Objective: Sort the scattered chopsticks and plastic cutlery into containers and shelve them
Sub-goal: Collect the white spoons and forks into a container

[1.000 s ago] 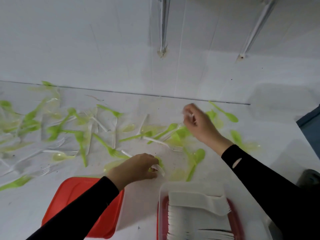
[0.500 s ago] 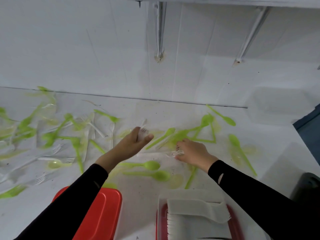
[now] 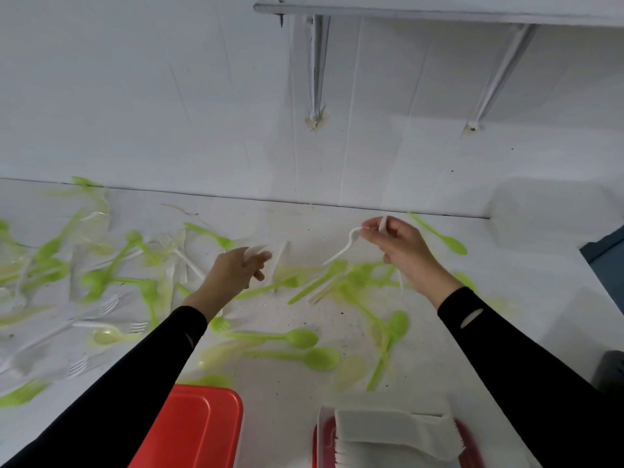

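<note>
Green spoons (image 3: 297, 337) and white forks (image 3: 111, 304) lie scattered over the white table (image 3: 304, 393). My left hand (image 3: 236, 271) is raised over the middle of the table and grips white cutlery (image 3: 255, 252) in its curled fingers. My right hand (image 3: 398, 249) is lifted near the back wall and pinches white cutlery (image 3: 351, 239), one piece hanging down to the left. A container (image 3: 391, 440) at the bottom edge holds stacked white forks.
A red lid (image 3: 199, 430) lies at the front, left of the fork container. A shelf (image 3: 439, 10) on metal brackets hangs on the wall above. The table's right edge borders a dark blue area (image 3: 604, 244).
My right hand rose from the table toward the back wall with white cutlery in it. My left hand stayed over the middle, still holding white pieces. The view tilted upward.
</note>
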`<state>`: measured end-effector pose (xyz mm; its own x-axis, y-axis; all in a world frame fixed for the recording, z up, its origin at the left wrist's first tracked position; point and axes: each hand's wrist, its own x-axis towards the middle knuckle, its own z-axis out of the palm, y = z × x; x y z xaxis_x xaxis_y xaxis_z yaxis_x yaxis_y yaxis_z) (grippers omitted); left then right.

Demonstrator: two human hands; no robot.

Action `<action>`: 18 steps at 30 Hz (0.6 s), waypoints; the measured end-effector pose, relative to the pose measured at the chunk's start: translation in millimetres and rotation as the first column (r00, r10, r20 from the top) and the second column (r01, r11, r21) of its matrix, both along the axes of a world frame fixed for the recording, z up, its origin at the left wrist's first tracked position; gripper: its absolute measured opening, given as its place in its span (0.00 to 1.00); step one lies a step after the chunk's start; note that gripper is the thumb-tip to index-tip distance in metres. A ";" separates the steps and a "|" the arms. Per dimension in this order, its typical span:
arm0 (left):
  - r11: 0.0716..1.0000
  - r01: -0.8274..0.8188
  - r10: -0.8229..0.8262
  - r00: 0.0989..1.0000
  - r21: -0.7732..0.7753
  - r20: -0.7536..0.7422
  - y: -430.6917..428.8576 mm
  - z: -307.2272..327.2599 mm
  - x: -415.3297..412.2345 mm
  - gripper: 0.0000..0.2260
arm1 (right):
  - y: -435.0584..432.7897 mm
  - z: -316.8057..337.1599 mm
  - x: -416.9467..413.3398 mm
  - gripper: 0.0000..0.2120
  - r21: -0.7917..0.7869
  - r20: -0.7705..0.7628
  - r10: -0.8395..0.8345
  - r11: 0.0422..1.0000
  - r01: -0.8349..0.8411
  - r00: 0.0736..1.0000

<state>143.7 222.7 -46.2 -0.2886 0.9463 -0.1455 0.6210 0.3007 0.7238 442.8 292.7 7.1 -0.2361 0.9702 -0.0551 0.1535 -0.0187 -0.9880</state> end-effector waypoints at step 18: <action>1.000 0.020 -0.019 0.988 0.006 -0.152 0.0 -21.6 10.2 0.11 | 22.6 -62.6 -36.0 0.24 -0.084 0.870 0.092 0.996 -0.039 0.484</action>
<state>153.9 222.7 -67.8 -0.2886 0.9528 -0.0939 0.7298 0.2824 0.6227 406.8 315.2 -55.5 -0.1041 0.9439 -0.3135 0.9389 -0.0107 -0.3440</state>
